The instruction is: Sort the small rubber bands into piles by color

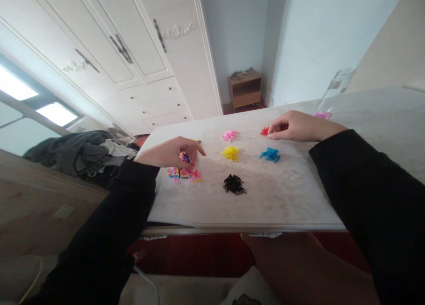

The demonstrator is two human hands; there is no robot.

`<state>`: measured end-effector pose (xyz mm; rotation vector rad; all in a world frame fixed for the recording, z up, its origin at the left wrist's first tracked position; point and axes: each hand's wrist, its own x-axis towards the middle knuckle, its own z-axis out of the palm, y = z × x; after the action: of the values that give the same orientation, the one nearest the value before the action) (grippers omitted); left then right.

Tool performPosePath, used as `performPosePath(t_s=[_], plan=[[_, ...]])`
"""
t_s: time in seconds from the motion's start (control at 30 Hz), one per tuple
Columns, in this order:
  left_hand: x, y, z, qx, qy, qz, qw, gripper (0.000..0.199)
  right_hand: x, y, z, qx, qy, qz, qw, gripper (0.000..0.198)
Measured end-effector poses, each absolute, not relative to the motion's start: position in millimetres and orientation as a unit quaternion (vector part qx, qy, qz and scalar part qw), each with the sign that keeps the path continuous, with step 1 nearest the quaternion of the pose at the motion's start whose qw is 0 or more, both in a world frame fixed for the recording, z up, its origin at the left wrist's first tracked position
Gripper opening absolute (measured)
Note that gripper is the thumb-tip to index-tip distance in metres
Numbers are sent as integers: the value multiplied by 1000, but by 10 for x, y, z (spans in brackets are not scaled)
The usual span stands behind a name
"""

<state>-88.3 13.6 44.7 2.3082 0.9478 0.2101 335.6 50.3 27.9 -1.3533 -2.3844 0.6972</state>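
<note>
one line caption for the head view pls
Left hand at a multicoloured pile, right hand at a red pile.

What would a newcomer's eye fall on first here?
On the pale tabletop, the bright yellow pile stands out, with a pink pile beyond, a blue pile right of it and a black pile nearer the viewer. The left hand is over a mixed multicoloured pile; the right hand is at a red pile.

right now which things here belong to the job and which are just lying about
Likely in the job: mixed pile at left hand; red pile at right hand; pink pile; yellow pile; blue pile; black pile.

Probably lying about: clear bottle; heaped cloth.
</note>
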Motion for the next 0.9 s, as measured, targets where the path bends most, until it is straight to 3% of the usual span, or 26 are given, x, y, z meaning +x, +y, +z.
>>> performPosePath(t_s=[0.37, 0.53, 0.9], plan=[[-735, 103, 365, 808, 375, 230, 393, 41, 3308, 461, 316, -479, -830, 231, 166, 33], [-819, 155, 349, 802, 380, 151, 436, 48, 3294, 458, 314, -476, -835, 221, 167, 29], [-926, 207, 336, 827, 399, 52, 392, 55, 3293, 466, 302, -477, -836, 217, 160, 26]])
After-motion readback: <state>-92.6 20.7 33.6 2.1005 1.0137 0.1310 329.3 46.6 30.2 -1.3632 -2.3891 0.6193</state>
